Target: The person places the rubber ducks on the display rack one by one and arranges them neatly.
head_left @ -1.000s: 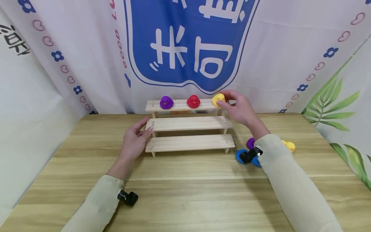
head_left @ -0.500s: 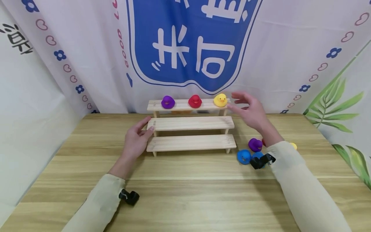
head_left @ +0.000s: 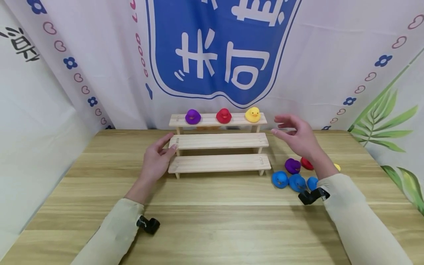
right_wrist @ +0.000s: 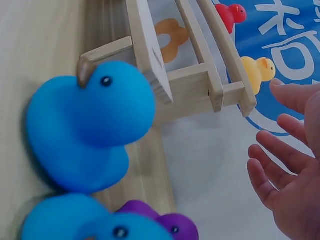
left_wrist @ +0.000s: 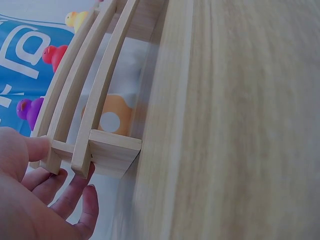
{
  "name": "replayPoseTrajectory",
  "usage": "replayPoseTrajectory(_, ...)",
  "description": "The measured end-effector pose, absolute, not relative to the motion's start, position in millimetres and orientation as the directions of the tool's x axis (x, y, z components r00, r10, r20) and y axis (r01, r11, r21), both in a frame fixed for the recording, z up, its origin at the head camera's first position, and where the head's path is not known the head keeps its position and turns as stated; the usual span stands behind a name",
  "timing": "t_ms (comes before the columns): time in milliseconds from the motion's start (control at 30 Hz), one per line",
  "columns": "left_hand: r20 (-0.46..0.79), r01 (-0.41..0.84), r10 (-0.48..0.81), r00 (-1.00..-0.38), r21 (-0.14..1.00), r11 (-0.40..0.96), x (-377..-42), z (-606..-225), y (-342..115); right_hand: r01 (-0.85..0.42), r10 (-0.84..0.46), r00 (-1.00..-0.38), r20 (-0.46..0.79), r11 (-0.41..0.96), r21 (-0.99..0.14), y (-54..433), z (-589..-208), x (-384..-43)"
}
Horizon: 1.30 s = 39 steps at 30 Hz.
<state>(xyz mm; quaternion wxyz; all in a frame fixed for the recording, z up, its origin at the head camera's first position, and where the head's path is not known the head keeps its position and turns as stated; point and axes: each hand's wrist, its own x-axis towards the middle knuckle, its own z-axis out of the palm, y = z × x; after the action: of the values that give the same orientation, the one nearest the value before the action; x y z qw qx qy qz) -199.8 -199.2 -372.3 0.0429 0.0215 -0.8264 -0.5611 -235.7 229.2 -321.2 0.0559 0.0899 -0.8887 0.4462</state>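
Note:
A three-tier wooden display stand (head_left: 218, 141) stands on the table. On its top tier sit a purple rubber duck (head_left: 193, 116), a red rubber duck (head_left: 223, 116) and a yellow rubber duck (head_left: 253, 115). My left hand (head_left: 157, 157) grips the stand's left end, thumb over the middle tier and fingers below, as the left wrist view shows. To the right of the stand, my right hand (head_left: 299, 137) hovers with nothing in it, fingers spread and relaxed. The yellow duck is the nearest one to it, a short gap away.
Right of the stand lie several loose ducks: blue ducks (head_left: 280, 179), a purple one (head_left: 293, 166), a red one (head_left: 306, 163) and a yellow one (head_left: 337, 167), partly hidden by my right arm. A printed cloth (head_left: 126, 73) hangs behind the table (head_left: 212, 228).
My right hand has let go of the yellow duck on the top tier and moved away to the right. The left hand has kept its hold on the stand.

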Motion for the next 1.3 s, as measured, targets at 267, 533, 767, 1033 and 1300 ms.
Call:
replayPoseTrajectory(267,0.039,0.006,-0.081,-0.996,0.931,0.365,-198.9,-372.4,-198.6,-0.195,-0.117,-0.981,0.156,0.597,-0.779,239.5,-331.8,-226.3)
replayPoseTrajectory(533,0.039,0.006,-0.086,-0.996,0.936,0.353,-198.5,-373.0,-199.7,-0.153,-0.115,-0.988,0.104,0.612,-0.776,248.1,-343.1,-217.0)
replayPoseTrajectory(767,0.038,0.007,-0.085,-0.996,0.939,0.345,-198.4,-374.2,-200.2,-0.145,-0.144,-0.987,0.069,0.630,-0.763,258.0,-350.8,-210.7)
replayPoseTrajectory(1033,0.047,0.014,-0.087,-0.995,0.938,0.346,-200.5,-373.0,-199.3,-0.149,-0.170,-0.984,0.051,0.635,-0.758,272.8,-351.7,-203.3)
replayPoseTrajectory(1300,0.035,0.002,-0.090,-0.995,0.938,0.348,-200.6,-372.4,-199.4,-0.144,-0.207,-0.978,0.008,0.654,-0.742,285.3,-352.9,-193.3)
